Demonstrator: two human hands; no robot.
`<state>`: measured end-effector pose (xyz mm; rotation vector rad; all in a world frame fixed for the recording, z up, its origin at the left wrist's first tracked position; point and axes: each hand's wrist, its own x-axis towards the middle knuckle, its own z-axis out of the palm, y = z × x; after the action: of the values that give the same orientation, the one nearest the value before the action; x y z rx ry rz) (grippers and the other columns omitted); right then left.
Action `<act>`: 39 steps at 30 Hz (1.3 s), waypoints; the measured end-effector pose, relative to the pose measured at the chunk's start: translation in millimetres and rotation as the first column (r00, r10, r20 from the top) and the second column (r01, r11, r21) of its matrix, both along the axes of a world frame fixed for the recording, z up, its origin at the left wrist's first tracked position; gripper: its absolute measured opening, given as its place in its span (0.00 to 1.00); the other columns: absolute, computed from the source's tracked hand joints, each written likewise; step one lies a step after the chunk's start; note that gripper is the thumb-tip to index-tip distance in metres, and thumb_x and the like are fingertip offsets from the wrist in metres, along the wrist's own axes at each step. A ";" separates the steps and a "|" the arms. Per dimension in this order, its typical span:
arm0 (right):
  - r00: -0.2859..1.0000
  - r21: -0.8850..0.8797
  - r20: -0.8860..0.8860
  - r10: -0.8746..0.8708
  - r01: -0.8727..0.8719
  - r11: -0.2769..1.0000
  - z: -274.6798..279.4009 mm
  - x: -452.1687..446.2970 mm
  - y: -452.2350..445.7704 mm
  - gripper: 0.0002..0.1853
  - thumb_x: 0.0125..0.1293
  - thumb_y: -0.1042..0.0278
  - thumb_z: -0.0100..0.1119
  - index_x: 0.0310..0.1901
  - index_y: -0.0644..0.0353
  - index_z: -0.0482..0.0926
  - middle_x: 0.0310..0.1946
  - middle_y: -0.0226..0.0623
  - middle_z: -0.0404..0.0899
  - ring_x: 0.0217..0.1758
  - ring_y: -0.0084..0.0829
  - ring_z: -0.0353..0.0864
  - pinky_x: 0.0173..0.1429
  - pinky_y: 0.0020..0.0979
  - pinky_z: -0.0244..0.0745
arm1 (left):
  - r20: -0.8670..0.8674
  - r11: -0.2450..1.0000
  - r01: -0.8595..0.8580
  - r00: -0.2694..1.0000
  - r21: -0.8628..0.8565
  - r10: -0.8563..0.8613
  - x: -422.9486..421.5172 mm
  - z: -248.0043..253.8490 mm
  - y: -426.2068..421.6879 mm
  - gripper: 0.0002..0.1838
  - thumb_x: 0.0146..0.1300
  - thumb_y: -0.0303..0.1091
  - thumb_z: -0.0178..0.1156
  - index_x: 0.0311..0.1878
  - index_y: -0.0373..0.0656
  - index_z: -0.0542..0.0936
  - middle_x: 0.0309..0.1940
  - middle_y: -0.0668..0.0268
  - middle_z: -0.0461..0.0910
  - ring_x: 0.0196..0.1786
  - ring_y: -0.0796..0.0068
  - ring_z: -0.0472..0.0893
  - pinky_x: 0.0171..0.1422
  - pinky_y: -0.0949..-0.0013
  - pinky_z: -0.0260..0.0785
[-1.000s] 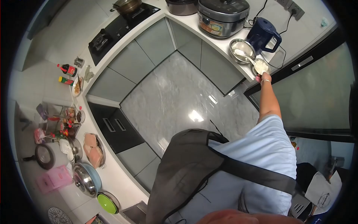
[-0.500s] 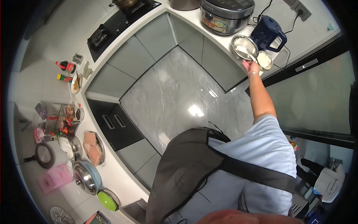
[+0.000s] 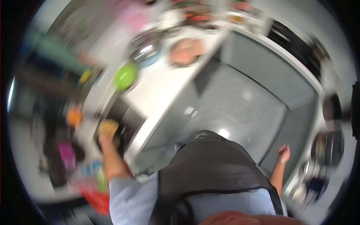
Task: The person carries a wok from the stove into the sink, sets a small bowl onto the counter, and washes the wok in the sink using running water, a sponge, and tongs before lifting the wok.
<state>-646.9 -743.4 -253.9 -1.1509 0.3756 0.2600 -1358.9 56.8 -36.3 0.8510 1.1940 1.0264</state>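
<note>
My left hand (image 3: 106,139) reaches over the dark sink (image 3: 128,117) at the left. Its fingers meet a blurred yellowish thing (image 3: 108,128), perhaps a cloth or sponge; motion smears its shape. At the right, my right hand (image 3: 284,153) hangs in the air beside the grey cabinet fronts, fingers loosely bent and nothing visible in it. Beyond it on the right counter stand the metal bowl (image 3: 311,169) and the dark blue kettle (image 3: 317,186), both smeared.
A green bowl (image 3: 126,76) stands on the white counter (image 3: 155,90) behind the sink. Farther along are a lidded pot (image 3: 144,48) and a plate of raw meat (image 3: 186,51). The rice cooker (image 3: 328,148) sits at the right. A red bag (image 3: 98,198) lies low at the left.
My view has swung left toward the sink. My right hand has come away from the bowl and spoon by the kettle. My left hand has come into view at the sink.
</note>
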 end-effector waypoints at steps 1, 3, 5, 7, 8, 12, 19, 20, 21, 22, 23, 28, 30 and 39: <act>0.998 -0.130 -0.069 -0.013 0.004 0.992 23.1 -8.5 78.0 0.13 0.70 0.62 0.53 0.49 0.60 0.75 0.31 0.29 0.76 0.26 0.23 0.71 0.29 0.25 0.67 | 0.203 0.989 -0.144 0.968 -0.024 0.146 -12.3 -13.4 -12.2 0.20 0.73 0.40 0.38 0.56 0.43 0.75 0.52 0.52 0.79 0.53 0.48 0.80 0.58 0.39 0.73; 0.972 -0.145 -0.108 0.207 -0.221 0.964 52.1 -14.0 199.5 0.11 0.69 0.65 0.54 0.49 0.58 0.76 0.32 0.29 0.77 0.27 0.23 0.73 0.30 0.24 0.68 | 0.226 0.909 -0.413 0.882 -0.053 0.414 -39.3 -68.3 21.8 0.23 0.73 0.42 0.37 0.60 0.39 0.72 0.54 0.49 0.78 0.53 0.43 0.80 0.54 0.34 0.74; 0.850 -0.148 -0.048 0.525 -0.526 0.837 93.5 -38.7 312.2 0.11 0.69 0.66 0.55 0.49 0.57 0.76 0.32 0.30 0.78 0.28 0.23 0.74 0.31 0.25 0.70 | 0.202 0.865 -0.492 0.841 -0.100 0.502 -16.1 -51.2 5.8 0.20 0.73 0.37 0.38 0.60 0.37 0.71 0.54 0.49 0.79 0.51 0.45 0.82 0.52 0.39 0.77; 0.645 -0.168 0.009 0.764 -0.753 0.637 143.4 -87.5 403.7 0.11 0.69 0.66 0.56 0.50 0.57 0.77 0.33 0.30 0.79 0.29 0.23 0.75 0.33 0.25 0.71 | 0.201 0.855 -0.488 0.832 -0.178 0.517 -23.7 -36.8 -10.5 0.19 0.74 0.36 0.40 0.61 0.37 0.70 0.54 0.50 0.79 0.52 0.47 0.82 0.53 0.40 0.77; 0.508 -0.184 0.031 0.861 -0.843 0.505 167.3 -118.2 448.7 0.11 0.68 0.66 0.57 0.51 0.56 0.77 0.34 0.30 0.79 0.30 0.23 0.76 0.34 0.25 0.72 | 0.197 0.843 -0.503 0.822 -0.190 0.535 -25.3 -30.0 -18.0 0.19 0.73 0.36 0.41 0.61 0.37 0.70 0.54 0.51 0.79 0.53 0.49 0.82 0.53 0.41 0.77; -0.064 -0.196 0.112 0.992 -0.980 -0.041 225.1 -263.5 601.9 0.11 0.70 0.68 0.55 0.51 0.58 0.77 0.38 0.33 0.81 0.34 0.23 0.78 0.39 0.26 0.74 | 0.264 0.873 -0.444 0.834 -0.202 0.485 -45.7 -46.4 -14.5 0.17 0.71 0.34 0.48 0.58 0.38 0.72 0.50 0.54 0.80 0.51 0.53 0.83 0.49 0.46 0.80; -0.476 -0.075 -0.025 0.879 -0.876 -0.477 205.8 -537.1 781.4 0.26 0.73 0.56 0.52 0.70 0.53 0.63 0.58 0.35 0.75 0.57 0.28 0.76 0.61 0.32 0.72 | 0.387 0.907 -0.337 0.824 -0.251 0.413 -40.9 -41.5 -26.1 0.18 0.71 0.37 0.51 0.58 0.36 0.70 0.52 0.59 0.78 0.54 0.59 0.80 0.56 0.54 0.76; -0.541 0.111 -0.084 0.837 -0.840 -0.531 204.0 -560.3 800.6 0.26 0.73 0.55 0.53 0.69 0.52 0.63 0.59 0.36 0.75 0.57 0.30 0.77 0.60 0.33 0.73 | 0.384 0.911 -0.333 0.829 -0.245 0.406 -40.3 -39.0 -26.3 0.18 0.71 0.37 0.52 0.57 0.36 0.70 0.51 0.59 0.78 0.53 0.61 0.80 0.55 0.56 0.76; -0.605 0.298 -0.131 0.785 -0.780 -0.551 200.9 -577.7 812.5 0.26 0.72 0.55 0.53 0.68 0.51 0.63 0.59 0.36 0.74 0.56 0.31 0.77 0.59 0.34 0.74 | 0.283 0.901 -0.368 0.860 -0.232 0.424 -41.9 -47.6 -23.6 0.17 0.71 0.38 0.52 0.56 0.36 0.71 0.49 0.60 0.78 0.51 0.63 0.80 0.54 0.58 0.75; -0.613 0.324 -0.143 0.777 -0.771 -0.548 194.4 -589.3 817.9 0.25 0.72 0.55 0.53 0.67 0.51 0.64 0.59 0.35 0.75 0.55 0.31 0.78 0.57 0.35 0.75 | 0.182 0.892 -0.399 0.881 -0.213 0.437 -43.2 -56.9 -19.0 0.17 0.70 0.38 0.53 0.55 0.36 0.72 0.48 0.61 0.78 0.49 0.65 0.80 0.52 0.60 0.75; -0.623 0.348 -0.153 0.767 -0.760 -0.548 185.9 -600.0 825.0 0.24 0.72 0.55 0.52 0.67 0.50 0.65 0.58 0.34 0.75 0.54 0.31 0.79 0.55 0.35 0.77 | 0.080 0.883 -0.430 0.890 -0.188 0.450 -48.1 -65.0 -14.7 0.17 0.70 0.39 0.54 0.54 0.36 0.72 0.46 0.62 0.79 0.48 0.67 0.80 0.51 0.62 0.74; -0.598 0.228 -0.213 0.773 -0.799 -0.556 157.0 -633.2 869.1 0.23 0.71 0.56 0.54 0.65 0.50 0.67 0.55 0.32 0.77 0.53 0.29 0.81 0.48 0.34 0.79 | 0.089 0.951 -0.255 0.958 -0.175 0.273 -73.3 -80.8 -30.4 0.17 0.69 0.42 0.56 0.51 0.38 0.75 0.41 0.64 0.79 0.44 0.72 0.79 0.49 0.64 0.71; -0.584 0.050 -0.193 0.788 -0.808 -0.587 154.1 -645.6 891.3 0.23 0.69 0.57 0.55 0.64 0.50 0.68 0.55 0.31 0.77 0.53 0.28 0.80 0.47 0.33 0.79 | 0.233 0.862 -0.089 0.944 -0.500 0.232 -61.7 -86.4 -46.7 0.16 0.70 0.42 0.55 0.52 0.39 0.74 0.42 0.63 0.79 0.44 0.70 0.79 0.50 0.64 0.71; -0.719 -0.324 -0.201 0.665 -0.592 -0.738 128.7 -707.5 947.9 0.42 0.57 0.53 0.70 0.67 0.64 0.62 0.55 0.40 0.76 0.54 0.31 0.79 0.47 0.34 0.78 | 0.727 0.800 -0.008 0.412 -0.599 0.549 -2.7 -128.9 -20.3 0.14 0.71 0.43 0.53 0.51 0.43 0.72 0.40 0.61 0.78 0.46 0.64 0.80 0.52 0.61 0.72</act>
<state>-1354.3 204.5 -125.2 -1.4320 -1.5149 2.0615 -1361.6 36.5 -165.3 -0.4082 0.5966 1.1206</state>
